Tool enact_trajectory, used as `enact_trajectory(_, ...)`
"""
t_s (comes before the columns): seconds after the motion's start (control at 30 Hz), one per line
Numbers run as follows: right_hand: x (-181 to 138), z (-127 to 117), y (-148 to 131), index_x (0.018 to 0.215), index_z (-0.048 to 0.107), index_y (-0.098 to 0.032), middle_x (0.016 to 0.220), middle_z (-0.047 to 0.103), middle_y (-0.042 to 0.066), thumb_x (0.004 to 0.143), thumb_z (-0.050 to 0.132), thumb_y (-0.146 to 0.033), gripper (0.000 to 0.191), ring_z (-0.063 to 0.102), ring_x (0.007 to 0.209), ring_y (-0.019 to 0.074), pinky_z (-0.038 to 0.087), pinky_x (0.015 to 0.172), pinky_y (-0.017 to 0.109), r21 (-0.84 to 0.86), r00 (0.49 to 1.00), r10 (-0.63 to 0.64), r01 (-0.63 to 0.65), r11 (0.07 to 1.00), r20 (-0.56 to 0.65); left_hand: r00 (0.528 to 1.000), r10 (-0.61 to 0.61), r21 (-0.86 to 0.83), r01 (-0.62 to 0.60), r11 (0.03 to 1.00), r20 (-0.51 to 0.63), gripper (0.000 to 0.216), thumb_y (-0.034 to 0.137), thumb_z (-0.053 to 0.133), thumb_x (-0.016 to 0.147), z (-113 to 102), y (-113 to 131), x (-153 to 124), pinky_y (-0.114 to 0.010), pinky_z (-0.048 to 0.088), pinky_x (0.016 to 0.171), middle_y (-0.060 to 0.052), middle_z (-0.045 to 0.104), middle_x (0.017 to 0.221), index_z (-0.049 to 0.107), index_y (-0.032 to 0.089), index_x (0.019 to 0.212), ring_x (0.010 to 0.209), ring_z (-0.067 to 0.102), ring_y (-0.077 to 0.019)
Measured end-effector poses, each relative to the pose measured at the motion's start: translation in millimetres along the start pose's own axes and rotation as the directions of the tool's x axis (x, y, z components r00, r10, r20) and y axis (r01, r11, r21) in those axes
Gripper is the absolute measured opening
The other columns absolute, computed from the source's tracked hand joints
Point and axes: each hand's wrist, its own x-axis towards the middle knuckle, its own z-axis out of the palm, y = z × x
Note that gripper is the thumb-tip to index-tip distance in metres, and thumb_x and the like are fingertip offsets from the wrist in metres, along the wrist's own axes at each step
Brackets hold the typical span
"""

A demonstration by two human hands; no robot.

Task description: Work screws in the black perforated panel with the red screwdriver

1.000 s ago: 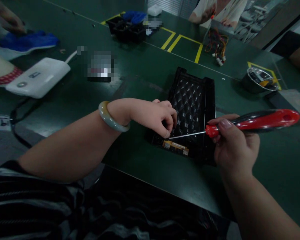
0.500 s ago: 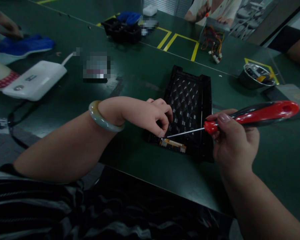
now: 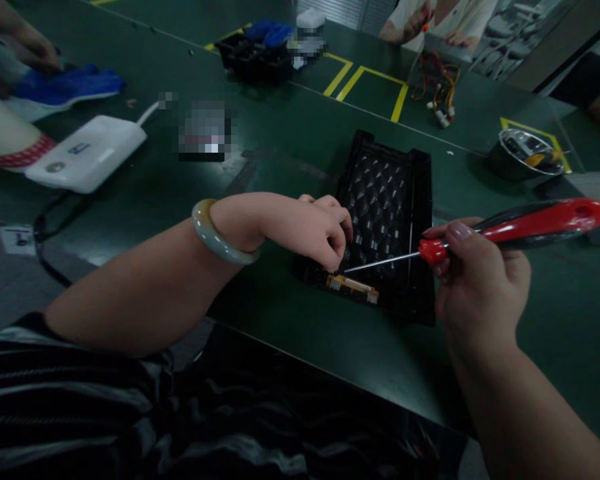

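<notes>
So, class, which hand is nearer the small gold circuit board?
Left. The left hand sits just beyond the circuit board; the right hand, gripping a screwdriver, is farther to its right.

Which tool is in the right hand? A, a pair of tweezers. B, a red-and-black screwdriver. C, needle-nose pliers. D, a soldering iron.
B. The right hand pinches the red-and-black screwdriver at its red collar, with the thin steel shaft reaching out over the black plastic part.
</notes>
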Motion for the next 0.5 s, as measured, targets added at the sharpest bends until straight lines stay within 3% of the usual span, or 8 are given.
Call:
enact_trajectory(0.23, 0.3, 2.5, 0.1, 0.070, 0.072, -0.015, 0.066, 0.066, 0.001, 0.076, 0.075, -0.029, 0.016, 0.042, 0.047, 0.0074, 0.025, 0.042, 0.023, -0.010, 0.999, 0.000, 0.000, 1.000, -0.049, 0.999, 0.011, 0.024, -0.010, 1.000, -0.034, 0.016, 0.038, 0.064, 0.084, 1.3, -3.1, -3.0, -0.046, 0.022, 0.115, 0.001, 0.058, 0.135, 0.079, 0.030, 0.083, 0.131, 0.039, -0.0301)
enact_trajectory(0.5, 0.7, -0.4, 0.7, 0.070, 0.074, -0.016, 0.062, 0.062, 0.001, 0.076, 0.075, -0.028, 0.014, 0.044, 0.048, 0.0086, 0.025, 0.045, 0.024, -0.058, 0.999, -0.037, 0.036, 0.998, -0.008, 0.999, 0.015, 0.006, -0.015, 1.000, -0.035, 0.019, 0.040, 0.066, 0.083, 0.8, -3.1, -4.9, -0.042, 0.024, 0.116, -0.001, 0.057, 0.134, 0.079, 0.027, 0.085, 0.131, 0.038, -0.0289)
